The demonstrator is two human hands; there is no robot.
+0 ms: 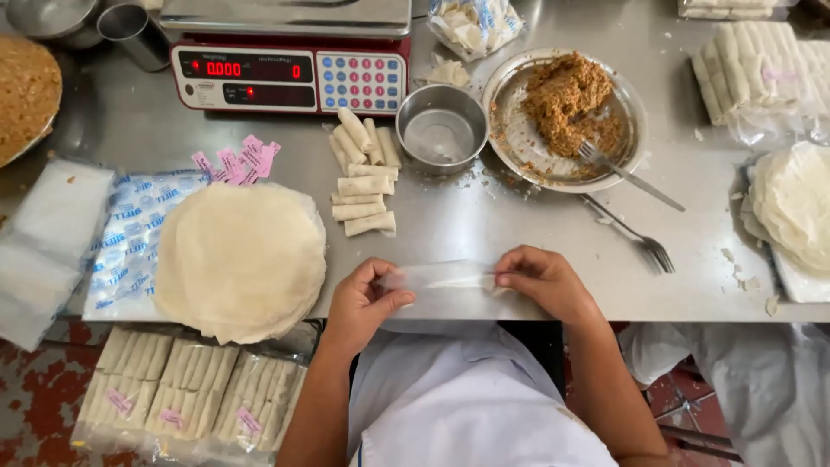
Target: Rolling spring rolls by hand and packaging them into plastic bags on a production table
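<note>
On the steel table I see everything laid out, and I go from big to small. The widest thing is the stack of round wrappers at the left, lying partly on a printed plastic sheet. Behind it stands a red weighing scale. To the right sits a round metal plate with brown filling heaped in it and a fork resting on its rim; a second fork lies on the table just below. A small metal bowl stands beside the plate, and next to it a loose heap of rolled spring rolls. Little pink labels are scattered near the scale.

At the near edge of the table, between both hands, is a thin clear plastic bag, flat and stretched sideways. My left hand pinches its left end, thumb and fingers closed on it. My right hand has its grip closed on the right end likewise.
</note>
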